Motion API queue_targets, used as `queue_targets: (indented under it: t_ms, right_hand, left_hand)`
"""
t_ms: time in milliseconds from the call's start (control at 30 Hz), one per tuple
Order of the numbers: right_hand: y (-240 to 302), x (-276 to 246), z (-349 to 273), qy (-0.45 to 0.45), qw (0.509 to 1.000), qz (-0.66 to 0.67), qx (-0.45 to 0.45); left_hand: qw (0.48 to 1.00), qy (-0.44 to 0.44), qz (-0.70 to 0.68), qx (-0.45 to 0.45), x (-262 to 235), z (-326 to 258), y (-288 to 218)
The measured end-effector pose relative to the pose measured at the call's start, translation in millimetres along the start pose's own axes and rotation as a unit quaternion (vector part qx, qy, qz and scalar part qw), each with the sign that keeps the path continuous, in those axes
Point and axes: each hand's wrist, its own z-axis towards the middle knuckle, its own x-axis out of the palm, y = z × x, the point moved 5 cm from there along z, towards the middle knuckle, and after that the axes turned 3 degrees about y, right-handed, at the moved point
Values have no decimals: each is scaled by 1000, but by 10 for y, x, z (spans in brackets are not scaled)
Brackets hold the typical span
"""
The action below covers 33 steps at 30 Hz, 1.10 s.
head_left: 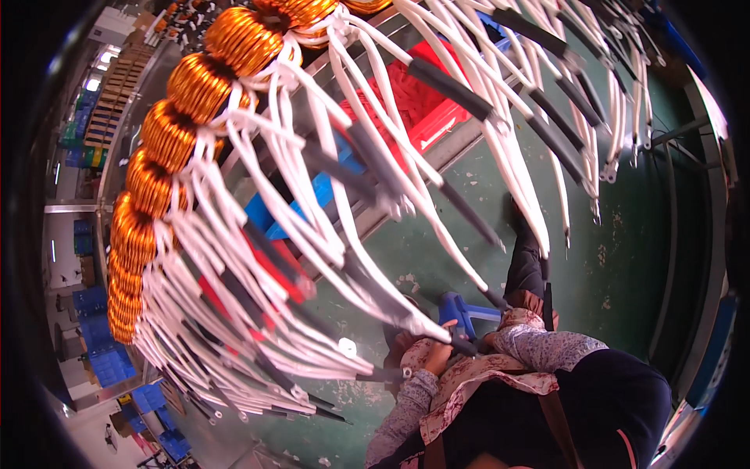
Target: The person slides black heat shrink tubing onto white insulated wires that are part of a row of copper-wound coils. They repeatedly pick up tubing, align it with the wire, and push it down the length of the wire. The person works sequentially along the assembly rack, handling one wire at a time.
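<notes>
A row of copper-wire coils [201,84] curves from the top down the left side. Long white-sleeved leads [293,195] fan out from them toward me, many with dark tubing [451,87] and metal lugs at their ends. My left hand [439,357] is low in front of my body, fingers curled, behind a lead's dark end piece [462,345]. What it holds, if anything, is hidden. My right hand [489,342] is just right of it, close to the same end piece. Its fingers are mostly hidden by the end piece and sleeve.
Below the leads a red bin [437,125] and a blue bin [322,191] stand by a metal frame edge. A blue stool-like object [461,309] stands on the green floor [609,258] beyond my hands. Blue crates [105,344] are stacked at far left.
</notes>
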Motion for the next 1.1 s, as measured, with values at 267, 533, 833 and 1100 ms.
queue_targets:
  t_ms: [267,533,833,1100]
  right_hand:
    - [-820,-1171,-650,-47,996,21,78]
    - [-1610,-2147,-1087,-130,983,-35,124]
    - [-606,-2779,-1021,-318,945,-40,-63]
    - [560,-2587,-1832,5,698,541,-470]
  left_hand:
    - [986,-55,155,17,764,382,-670]
    - [992,-18,95,81,1748,1418,-212]
    - [984,-71,-19,160,2229,1006,-907]
    - [938,-106,6,330,1622,143,-1851]
